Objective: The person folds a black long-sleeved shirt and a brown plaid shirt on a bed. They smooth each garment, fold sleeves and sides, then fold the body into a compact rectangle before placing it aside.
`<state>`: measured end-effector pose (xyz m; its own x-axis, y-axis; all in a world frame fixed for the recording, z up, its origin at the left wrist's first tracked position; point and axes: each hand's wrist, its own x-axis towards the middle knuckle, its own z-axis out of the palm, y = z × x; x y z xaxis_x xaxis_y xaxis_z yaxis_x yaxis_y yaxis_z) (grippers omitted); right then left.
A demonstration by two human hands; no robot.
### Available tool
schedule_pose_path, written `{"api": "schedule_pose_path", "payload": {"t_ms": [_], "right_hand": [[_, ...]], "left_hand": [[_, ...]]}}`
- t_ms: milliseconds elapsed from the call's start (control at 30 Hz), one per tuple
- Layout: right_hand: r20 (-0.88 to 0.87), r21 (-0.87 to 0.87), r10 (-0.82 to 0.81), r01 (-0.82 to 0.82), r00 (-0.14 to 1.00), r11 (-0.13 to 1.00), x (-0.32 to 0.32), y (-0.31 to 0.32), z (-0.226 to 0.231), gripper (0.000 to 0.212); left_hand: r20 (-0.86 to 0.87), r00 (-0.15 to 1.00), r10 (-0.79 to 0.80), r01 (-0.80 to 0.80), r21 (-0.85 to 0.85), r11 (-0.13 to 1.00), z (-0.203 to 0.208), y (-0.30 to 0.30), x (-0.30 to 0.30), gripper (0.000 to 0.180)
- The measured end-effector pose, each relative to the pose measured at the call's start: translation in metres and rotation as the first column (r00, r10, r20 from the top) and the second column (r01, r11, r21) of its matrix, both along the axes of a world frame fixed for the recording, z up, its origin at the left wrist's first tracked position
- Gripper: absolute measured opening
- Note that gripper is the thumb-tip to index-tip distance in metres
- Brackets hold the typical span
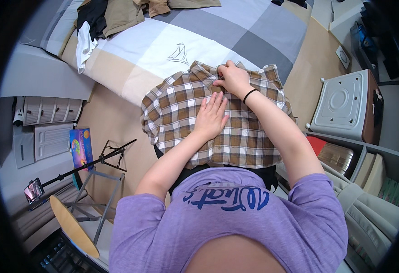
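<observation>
A brown, white and dark plaid button-up shirt (pixel 249 132) lies spread front side up across my lap, its collar (pixel 203 73) pointing away from me toward the bed. My left hand (pixel 212 116) rests flat on the middle of the shirt front, fingers stretched out and close to the button line. Up at the collar, my right hand (pixel 233 80) has its fingers bent together on the shirt's edge, pinching the cloth. A black band circles the right wrist. Part of the shirt's far edge touches the bed side.
Ahead is a bed with a checked grey, white and beige cover (pixel 163 41); several clothes (pixel 122 16) lie at its far left. On the left stand a tripod with a phone (pixel 34 190) and a round-topped stool (pixel 74 225). A white-and-brown cabinet (pixel 340 102) stands right.
</observation>
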<state>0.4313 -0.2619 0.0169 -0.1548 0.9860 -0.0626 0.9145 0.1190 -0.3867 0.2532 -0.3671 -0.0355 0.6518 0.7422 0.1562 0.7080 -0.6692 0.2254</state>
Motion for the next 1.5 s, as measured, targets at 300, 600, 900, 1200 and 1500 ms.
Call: {"api": "schedule_pose_path", "payload": {"t_ms": [300, 600, 900, 1200, 1500], "right_hand": [[-0.162, 0.015, -0.28, 0.287, 0.946, 0.958, 0.118, -0.028, 0.027, 0.035], [-0.392, -0.532, -0.539, 0.294, 0.745, 0.794, 0.172, -0.056, 0.016, 0.045], [-0.183, -0.562, -0.359, 0.202, 0.915, 0.802, 0.17, -0.046, 0.01, 0.052], [-0.269, 0.359, -0.221, 0.31, 0.938, 0.88, 0.131, -0.114, 0.079, 0.029], [-0.455, -0.24, -0.433, 0.361, 0.778, 0.901, 0.144, -0.195, -0.017, 0.041]], "left_hand": [[0.365, 0.872, 0.325, -0.343, -0.017, 0.939, 0.04, 0.092, -0.102, 0.028], [0.049, 0.881, 0.471, -0.359, -0.581, 0.731, 0.053, 0.165, -0.168, 0.028], [0.148, 0.862, 0.485, -0.396, -0.401, 0.826, 0.055, 0.152, -0.175, 0.023], [0.463, 0.74, 0.488, -0.349, -0.355, 0.867, 0.078, 0.12, -0.19, 0.016], [0.451, 0.712, 0.538, -0.381, -0.395, 0.836, 0.011, 0.04, -0.209, 0.036]]}}
